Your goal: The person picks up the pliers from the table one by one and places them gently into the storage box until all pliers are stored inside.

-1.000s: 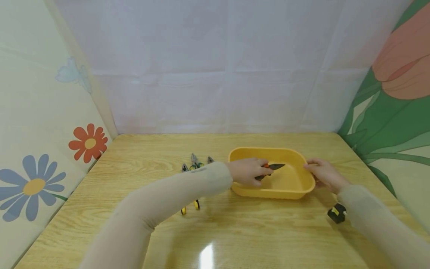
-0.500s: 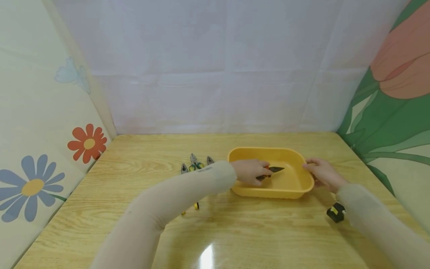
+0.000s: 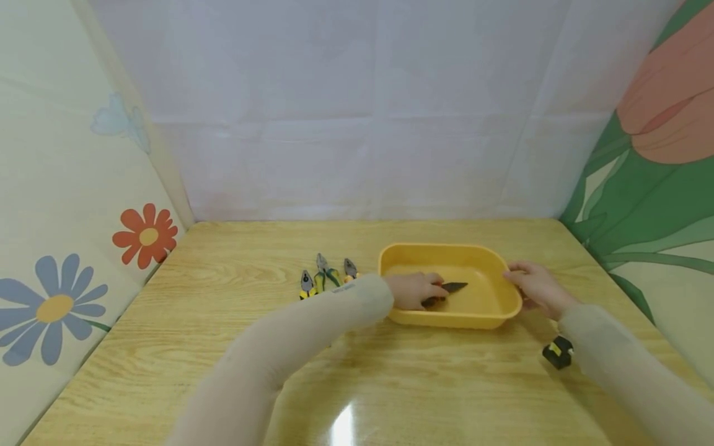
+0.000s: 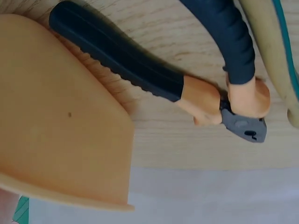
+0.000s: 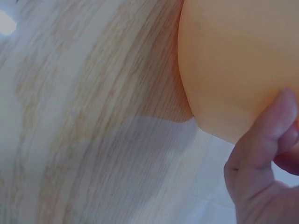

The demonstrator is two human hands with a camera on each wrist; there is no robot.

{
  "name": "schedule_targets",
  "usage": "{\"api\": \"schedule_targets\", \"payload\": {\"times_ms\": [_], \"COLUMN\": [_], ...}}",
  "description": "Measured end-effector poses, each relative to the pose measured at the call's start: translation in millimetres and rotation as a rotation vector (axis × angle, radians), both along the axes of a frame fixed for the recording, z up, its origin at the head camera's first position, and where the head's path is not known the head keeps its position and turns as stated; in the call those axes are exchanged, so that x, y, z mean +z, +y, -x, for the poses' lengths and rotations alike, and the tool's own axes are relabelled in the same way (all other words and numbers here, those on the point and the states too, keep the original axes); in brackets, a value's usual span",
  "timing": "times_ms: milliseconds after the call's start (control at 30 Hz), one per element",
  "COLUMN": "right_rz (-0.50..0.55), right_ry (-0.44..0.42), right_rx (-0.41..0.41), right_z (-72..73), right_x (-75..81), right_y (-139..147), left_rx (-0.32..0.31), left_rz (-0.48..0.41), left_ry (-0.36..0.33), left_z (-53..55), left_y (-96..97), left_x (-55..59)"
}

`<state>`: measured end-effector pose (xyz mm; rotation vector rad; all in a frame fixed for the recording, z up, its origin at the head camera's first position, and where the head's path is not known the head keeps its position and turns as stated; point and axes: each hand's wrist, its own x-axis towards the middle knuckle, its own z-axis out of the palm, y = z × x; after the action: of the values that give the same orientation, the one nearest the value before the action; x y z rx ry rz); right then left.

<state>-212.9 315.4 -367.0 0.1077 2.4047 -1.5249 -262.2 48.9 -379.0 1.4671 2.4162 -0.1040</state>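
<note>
In the head view my left hand reaches down inside a yellow plastic basin. Its fingers grip a pair of needle-nose pliers, whose dark tip points right over the basin floor; the handles are mostly covered by the hand. My right hand pinches the basin's right rim, with the thumb pressed on the wall in the right wrist view. The left wrist view shows the basin's outer wall and, beside it on the table, pliers with dark blue and orange handles.
Left of the basin, several pliers lie side by side, partly hidden under the left sleeve. A small black tape measure with a yellow label sits by the right sleeve. White cloth hangs behind the wooden table.
My left hand has lowered the pliers toward the basin floor, shifting slightly left and nearer. The left forearm has swung right, showing more of the pliers on the table. My right hand stays put.
</note>
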Motion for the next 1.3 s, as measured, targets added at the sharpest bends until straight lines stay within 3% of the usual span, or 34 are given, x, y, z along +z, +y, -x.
{"api": "schedule_targets", "payload": {"times_ms": [167,433,633,733,933,1067,1300], "right_rz": [0.005,-0.005,-0.003,-0.003,-0.001,0.004,0.006], "right_ry": [0.0,0.01,0.015,0.012,0.007,0.007,0.011], "right_rx": [-0.004,0.003,0.001,0.004,0.0,0.0,0.003], "right_z": [-0.1,1.0,1.2,1.4,1.1,1.3,1.0], "right_x": [-1.0,-3.5,-4.0,-3.6,-4.5,-4.9,-4.7], "right_y": [-0.8,2.2,4.4,3.7,3.5,4.8,3.9], "left_rx": [0.081,0.157,0.281,0.325,0.355,0.355,0.341], "left_rz": [-0.01,-0.119,-0.195,-0.234,-0.298,-0.313,-0.365], "left_ry": [-0.092,-0.06,-0.114,-0.097,-0.026,0.033,0.047], "left_z": [-2.2,0.2,-12.8,-22.8,-35.5,-36.5,-43.8], "left_y": [-1.7,-11.8,-28.7,-38.5,-58.6,-71.1,-89.8], "left_x": [1.2,1.0,18.4,28.2,37.7,35.0,37.8]}}
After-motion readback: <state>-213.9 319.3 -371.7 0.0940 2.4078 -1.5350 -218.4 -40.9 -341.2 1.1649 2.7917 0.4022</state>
